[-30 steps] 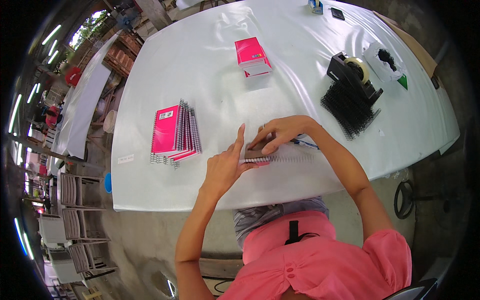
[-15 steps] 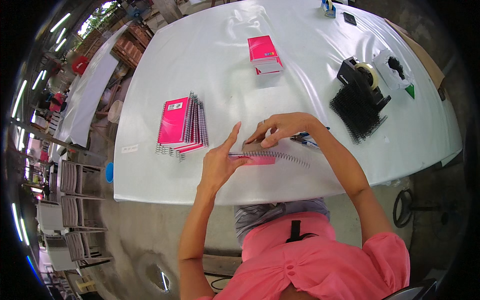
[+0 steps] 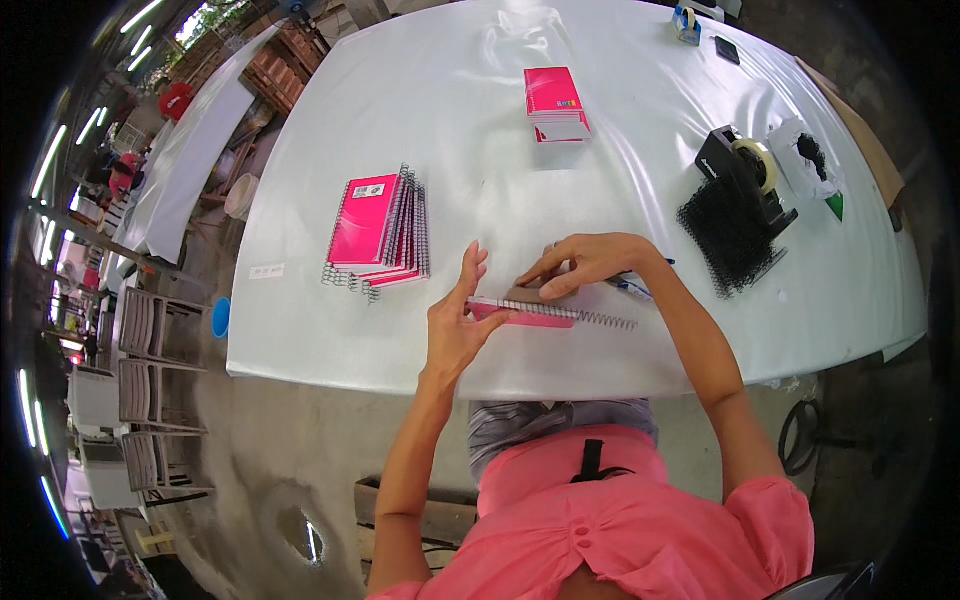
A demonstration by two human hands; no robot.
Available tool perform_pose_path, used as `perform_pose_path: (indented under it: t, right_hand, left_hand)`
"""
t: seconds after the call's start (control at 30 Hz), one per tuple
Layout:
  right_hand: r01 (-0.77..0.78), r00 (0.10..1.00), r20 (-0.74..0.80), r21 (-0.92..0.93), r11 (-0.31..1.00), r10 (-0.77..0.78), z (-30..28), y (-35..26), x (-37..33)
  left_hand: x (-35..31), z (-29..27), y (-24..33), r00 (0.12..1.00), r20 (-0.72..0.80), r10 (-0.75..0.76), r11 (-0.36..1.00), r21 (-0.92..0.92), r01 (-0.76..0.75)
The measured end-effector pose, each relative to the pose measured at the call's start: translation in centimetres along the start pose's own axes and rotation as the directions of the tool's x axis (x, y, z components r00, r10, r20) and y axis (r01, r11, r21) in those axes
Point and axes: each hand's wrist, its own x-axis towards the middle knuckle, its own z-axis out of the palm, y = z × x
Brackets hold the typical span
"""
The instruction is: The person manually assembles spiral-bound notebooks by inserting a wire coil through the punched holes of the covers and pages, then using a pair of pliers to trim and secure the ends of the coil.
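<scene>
A pink notebook [image 3: 545,320] stands near the table's front edge, its bound side up. A dark wire coil [image 3: 605,320] runs along that side and sticks out past its right end. My left hand [image 3: 458,318] grips the notebook's left end, thumb on the near face and the other fingers raised or behind. Against the far side of the bound edge lies a brownish block [image 3: 520,294], with my right hand's [image 3: 590,262] fingers closed over it. Pliers [image 3: 632,287] lie partly hidden behind my right wrist.
Left stands a stack of coil-bound pink notebooks [image 3: 362,225]; farther back, a pile of pink notebooks without coils showing [image 3: 552,92]. To the right are a black tape dispenser [image 3: 722,155], a heap of black coils [image 3: 712,240] and a white bag [image 3: 795,160]. A phone [image 3: 727,50] lies far right.
The loose coil end, which drooped to the right, is now straighter and shorter beyond the notebook. The notebook tilts slightly more down to the right. The whole view has shifted a little.
</scene>
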Motion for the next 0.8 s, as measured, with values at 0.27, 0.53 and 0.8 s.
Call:
perform_pose_path:
  t: [0.27,0.53,0.8]
  right_hand:
    - [0.131,0.991,0.006,0.065,0.989,-0.132,0.0,0.4,0.1]
    - [0.095,0.994,-0.054,-0.065,0.993,-0.098,0.1,0.3,0.3]
    - [0.073,0.994,-0.085,0.025,0.997,-0.071,0.3,-0.8,0.8]
  left_hand:
    - [-0.6,0.6,-1.9,0.997,0.007,-0.071,0.964,-0.258,0.070]
    - [-0.7,0.9,-1.8,0.991,0.006,-0.136,0.940,-0.316,0.131]
    - [-0.7,0.3,-1.5,0.984,0.045,-0.170,0.925,-0.337,0.175]
